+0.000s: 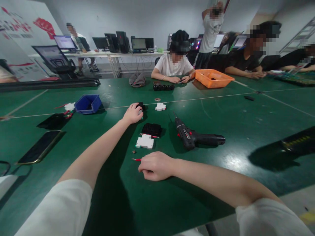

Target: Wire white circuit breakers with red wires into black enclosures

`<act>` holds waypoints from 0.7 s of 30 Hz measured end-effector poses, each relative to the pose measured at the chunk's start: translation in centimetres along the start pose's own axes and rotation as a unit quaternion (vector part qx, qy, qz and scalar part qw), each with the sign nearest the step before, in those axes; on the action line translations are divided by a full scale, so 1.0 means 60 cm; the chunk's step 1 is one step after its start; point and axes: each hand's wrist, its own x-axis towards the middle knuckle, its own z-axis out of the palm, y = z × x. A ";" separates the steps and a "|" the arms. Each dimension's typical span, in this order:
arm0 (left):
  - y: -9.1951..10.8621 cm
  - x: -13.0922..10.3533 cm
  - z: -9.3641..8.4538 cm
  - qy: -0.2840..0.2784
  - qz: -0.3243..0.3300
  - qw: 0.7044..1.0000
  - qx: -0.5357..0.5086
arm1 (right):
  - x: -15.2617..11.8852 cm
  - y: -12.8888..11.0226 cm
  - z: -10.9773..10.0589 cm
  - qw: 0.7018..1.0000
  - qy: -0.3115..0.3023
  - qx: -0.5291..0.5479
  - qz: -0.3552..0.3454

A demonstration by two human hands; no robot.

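Red-sleeved terminal (138, 160) on green table (187, 196), left of the cordless drill (194, 137) and nearer the wearer: thin, bright, pale metal end pointing left. Right hand (156, 166) curled narrow, terminal at its fingertips, apparently pinched. One small brassy fitting (134, 151) just beyond terminal, also left of drill. White breaker-like modules, two in plain sight: near module (145, 142) left of drill, stepped outline, green at one end, lying against a black block (150, 129); far module (160, 106) beyond drill and to its left. Left hand (133, 113) left of drill, farther out, palm down, fingers bent over a black piece (141, 105); cannot tell if gripped. Containers, two: blue bin (85, 110) well left of drill, dark inside, contents unreadable; orange crate (205, 84) beyond drill, slatted walls, something small and dark in it. One phone (40, 147), well left of drill, screen dark. Beyond drill, a seated co-worker's hands (175, 80) at a small dark piece (181, 79).
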 end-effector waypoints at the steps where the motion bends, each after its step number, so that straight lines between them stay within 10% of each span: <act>1: 0.007 0.014 0.008 0.001 -0.005 1.000 -0.002 | 0.000 0.000 -0.001 1.000 0.001 0.000 -0.002; 12: 0.052 0.055 0.029 0.038 -0.041 0.998 -0.011 | -0.001 0.004 -0.001 1.000 -0.017 0.000 -0.006; 21: 0.096 -0.069 -0.050 0.066 0.030 0.996 -0.048 | -0.003 0.003 0.003 1.000 0.001 -0.013 -0.013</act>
